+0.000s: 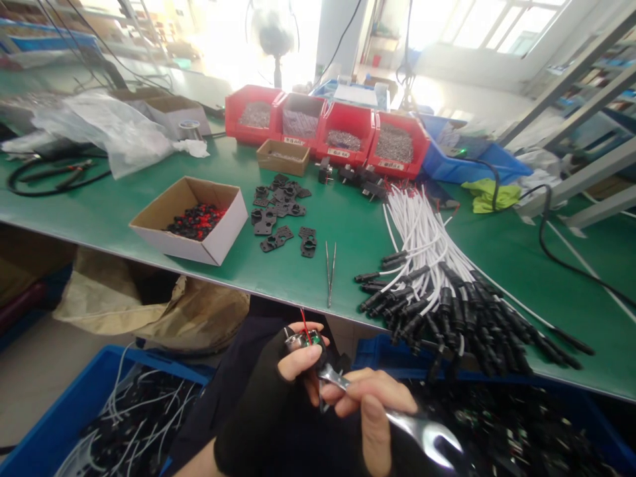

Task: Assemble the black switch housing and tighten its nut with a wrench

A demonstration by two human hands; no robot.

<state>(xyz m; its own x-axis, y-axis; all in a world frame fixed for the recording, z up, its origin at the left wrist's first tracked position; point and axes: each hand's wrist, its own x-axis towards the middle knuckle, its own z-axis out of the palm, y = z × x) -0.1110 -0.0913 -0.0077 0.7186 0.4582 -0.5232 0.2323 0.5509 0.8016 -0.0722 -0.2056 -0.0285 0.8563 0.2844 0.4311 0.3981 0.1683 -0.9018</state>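
My left hand (278,391), in a black fingerless glove, pinches a small black part (303,341) with a green board and a red wire sticking up. My right hand (372,404) grips a silver open-ended wrench (397,421) whose far end sits at the small part. Both hands are below the near edge of the green table (278,271). Thin tweezers (330,268) lie on the table just above my hands.
A bundle of white cables with black plugs (447,291) lies at the right. A cardboard box of red and black parts (196,222) and loose black brackets (281,212) sit at the left. Red bins (322,129) line the back. Blue crates (99,411) stand below.
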